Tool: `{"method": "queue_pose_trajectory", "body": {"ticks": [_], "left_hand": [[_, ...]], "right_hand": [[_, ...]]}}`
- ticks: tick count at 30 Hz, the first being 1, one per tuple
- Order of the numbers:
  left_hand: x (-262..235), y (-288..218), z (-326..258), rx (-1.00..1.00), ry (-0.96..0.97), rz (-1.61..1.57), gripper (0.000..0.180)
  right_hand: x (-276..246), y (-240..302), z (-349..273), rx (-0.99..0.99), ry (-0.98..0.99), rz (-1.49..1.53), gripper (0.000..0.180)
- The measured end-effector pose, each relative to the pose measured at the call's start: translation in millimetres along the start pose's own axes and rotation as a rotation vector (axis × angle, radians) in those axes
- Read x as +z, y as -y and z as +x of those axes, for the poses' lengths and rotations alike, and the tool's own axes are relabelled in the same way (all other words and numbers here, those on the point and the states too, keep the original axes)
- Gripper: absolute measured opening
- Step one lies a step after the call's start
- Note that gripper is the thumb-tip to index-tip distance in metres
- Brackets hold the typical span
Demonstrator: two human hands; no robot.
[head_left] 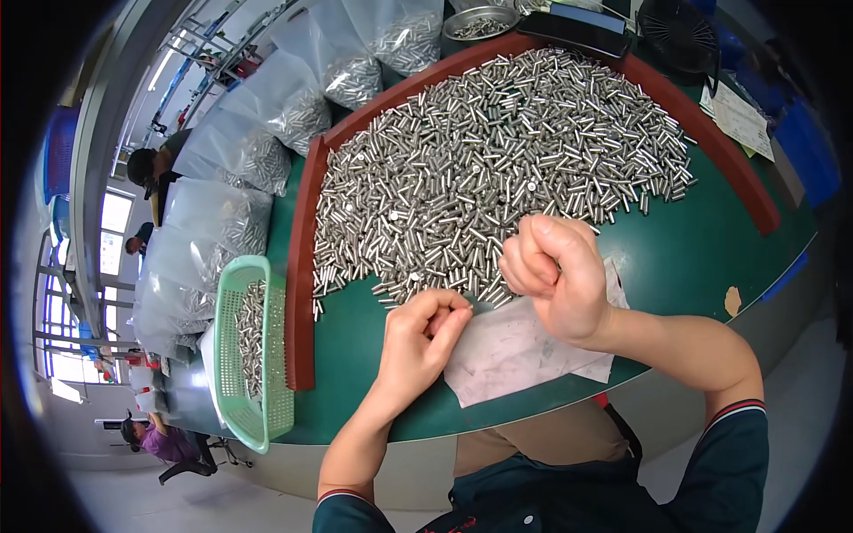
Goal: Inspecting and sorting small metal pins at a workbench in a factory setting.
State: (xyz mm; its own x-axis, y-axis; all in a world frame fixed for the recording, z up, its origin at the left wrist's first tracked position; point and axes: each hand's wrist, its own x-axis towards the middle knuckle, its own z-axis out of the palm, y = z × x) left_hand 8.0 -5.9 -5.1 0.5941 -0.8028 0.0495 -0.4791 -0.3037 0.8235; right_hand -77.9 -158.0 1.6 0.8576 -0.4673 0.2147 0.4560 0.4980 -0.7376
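A broad heap of small shiny metal pins point(480, 160) covers the green table point(684, 275) in front of me. At the near edge of the heap, my left hand point(418, 342) is closed, thumb and fingertips pressed together; whatever it may hold is hidden. To its right and a little higher, my right hand point(560, 275) is curled into a fist above the heap's front edge, its contents out of sight. Under and between the two hands lies a smudged whitish cloth point(506, 351).
Dark red rails point(302, 266) border the heap. On the left stands a green plastic basket point(229, 382) with more pins inside. Clear bags of pins point(293, 111) line the far left. A metal dish point(480, 25), a phone-like device point(577, 31) and a black fan point(680, 40) sit behind.
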Motion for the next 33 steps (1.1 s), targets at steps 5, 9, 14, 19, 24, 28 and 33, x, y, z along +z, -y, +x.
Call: {"method": "queue_pose_trajectory", "body": {"ticks": [5, 9, 14, 19, 24, 28, 33], "left_hand": [[-14.1, 10.7, -2.1, -0.421, 0.21, -0.796, 0.011], [-16.8, 15.0, -3.3, -0.427, 0.219, -0.856, 0.011], [-14.3, 10.2, -3.1, -0.447, 0.175, -0.792, 0.012], [-5.4, -5.6, -10.9, -0.029, 0.145, 0.135, 0.006], [5.9, -2.9, -10.5, 0.084, 0.055, 0.246, 0.009], [7.3, -0.7, -10.9, 0.106, 0.053, 0.238, 0.009], [6.2, -2.0, -12.8, 0.11, 0.06, 0.249, 0.009]], "right_hand": [[0.4, -0.4, -1.3, 0.013, 0.02, 0.025, 0.038], [0.9, -4.1, -2.5, 0.033, 0.028, 0.053, 0.038], [0.6, -5.6, -3.3, 0.06, 0.027, 0.087, 0.038], [6.0, -3.0, -6.3, 0.107, 0.077, 0.097, 0.039], [6.1, -13.8, -13.8, 0.18, 0.064, 0.068, 0.039], [5.3, -21.0, -16.4, 0.206, 0.058, 0.079, 0.039], [7.6, -24.8, -17.3, 0.192, 0.051, 0.083, 0.039]]}}
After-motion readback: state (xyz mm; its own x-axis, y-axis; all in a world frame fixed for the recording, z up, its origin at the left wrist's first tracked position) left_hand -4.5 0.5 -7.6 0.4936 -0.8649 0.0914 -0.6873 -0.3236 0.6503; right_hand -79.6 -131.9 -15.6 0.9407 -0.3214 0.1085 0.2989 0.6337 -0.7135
